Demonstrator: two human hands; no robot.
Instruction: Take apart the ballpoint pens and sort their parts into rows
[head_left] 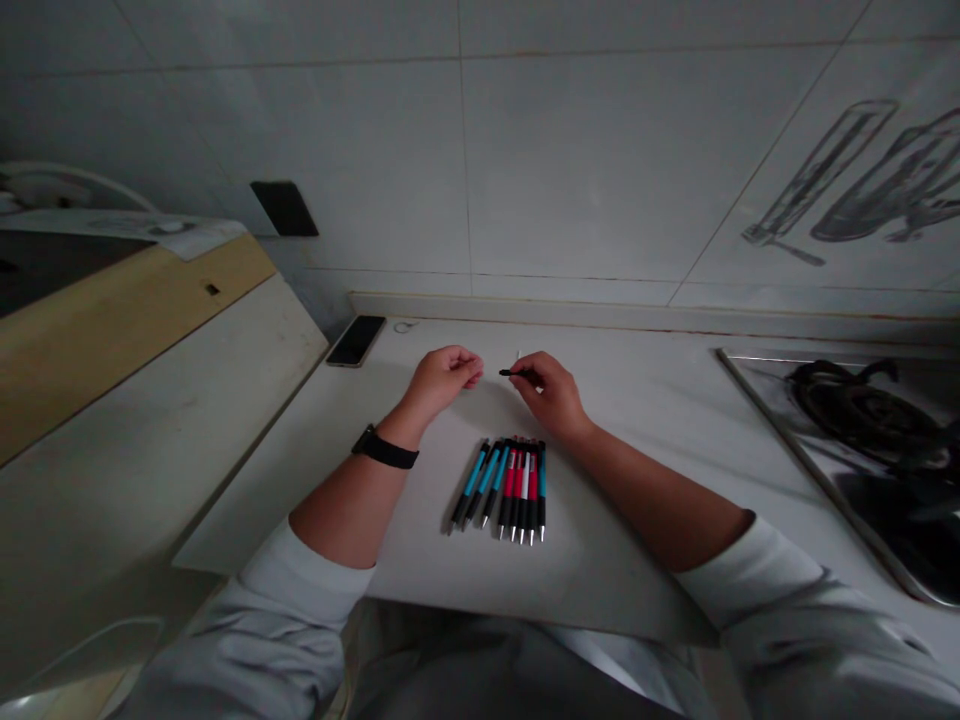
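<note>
My right hand [551,395] pinches a small, thin black piece [506,373] between thumb and fingers; its tip points left, toward my other hand. Just left of it, with a small gap between, is my left hand [448,375], its thumb and fingertips pressed together. Whatever they may hold is too small or hidden to make out. Below both hands, several click pens lie side by side in a fan, tips toward me. Some are blue, like the blue pen [469,487], and others are red, like the red pen [509,488]; a white pen [526,490] lies among them.
On the white countertop [615,560], a phone [357,341] lies at the back left beside a small loop [405,327]. A gas stove [862,420] stands at the right. A large pale cabinet-like box [172,390] fills the left, and the tiled wall [570,170] rises behind.
</note>
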